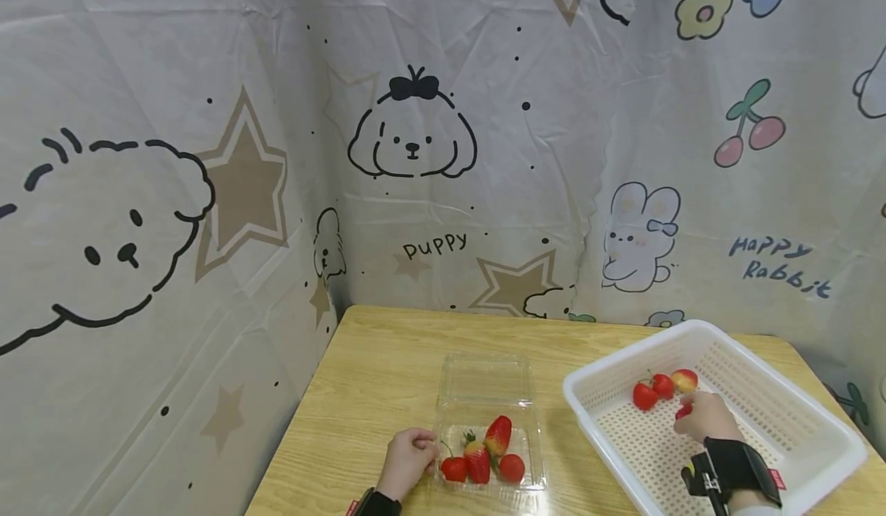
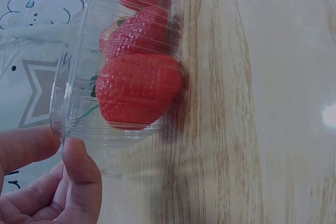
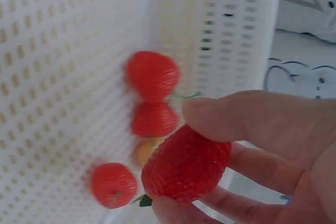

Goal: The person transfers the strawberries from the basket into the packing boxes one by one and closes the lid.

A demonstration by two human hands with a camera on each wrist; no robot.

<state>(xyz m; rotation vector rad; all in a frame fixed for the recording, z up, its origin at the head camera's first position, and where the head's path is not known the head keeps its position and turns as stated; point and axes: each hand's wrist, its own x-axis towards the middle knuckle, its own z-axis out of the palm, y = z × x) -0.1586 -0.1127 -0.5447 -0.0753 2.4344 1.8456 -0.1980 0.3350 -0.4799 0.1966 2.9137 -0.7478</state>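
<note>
My left hand [image 1: 410, 458] pinches the left rim of a clear plastic clamshell box [image 1: 529, 439] between thumb and fingertips; the left wrist view shows the grip close up. Inside the box lie a strawberry [image 1: 477, 462], another strawberry [image 1: 498, 434], a cherry [image 1: 454, 469] with a green stem and a round red fruit [image 1: 512, 467]. My right hand [image 1: 711, 416], over the white basket [image 1: 588, 416], holds a strawberry [image 3: 186, 166] between thumb and fingers, its green leaves at the lower end in the right wrist view.
Inside the basket, two red cherries [image 1: 645, 396] and a yellow-red fruit [image 1: 684, 380] sit beyond my right hand. Another round red fruit [image 3: 114, 184] shows in the right wrist view. The box's lid [image 1: 484, 377] lies back on the wooden table [image 1: 374, 370]. Printed cloth hangs behind.
</note>
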